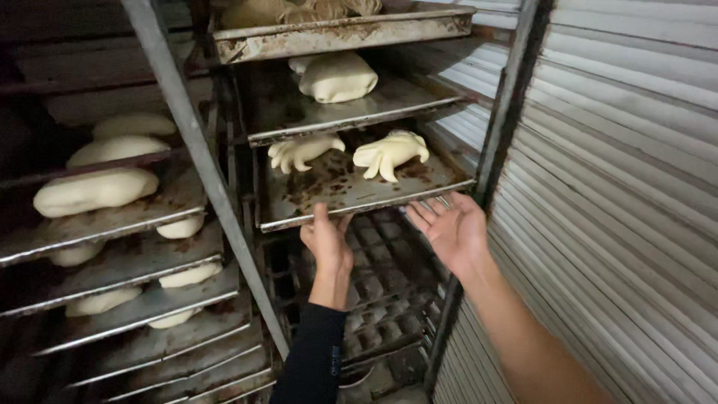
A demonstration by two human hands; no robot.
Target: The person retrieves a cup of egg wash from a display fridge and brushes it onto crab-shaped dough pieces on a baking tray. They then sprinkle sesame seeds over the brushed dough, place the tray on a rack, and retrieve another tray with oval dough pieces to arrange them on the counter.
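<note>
A stained metal baking tray (340,196) sits in a tall rack at chest height. Two pale, hand-shaped dough pieces lie on it, one on the left (303,153) and one on the right (390,153). My left hand (327,241), in a dark sleeve, grips the tray's front edge with the thumb on top and the fingers underneath. My right hand (454,228) is palm-up with fingers spread at the tray's front right corner, its fingertips at the edge, and it holds nothing.
Above it, another tray carries a rounded dough loaf (338,76), and a top tray (336,36) holds browner pieces. A second rack (112,217) on the left has several trays of dough loaves. A corrugated metal shutter (621,187) runs close along the right.
</note>
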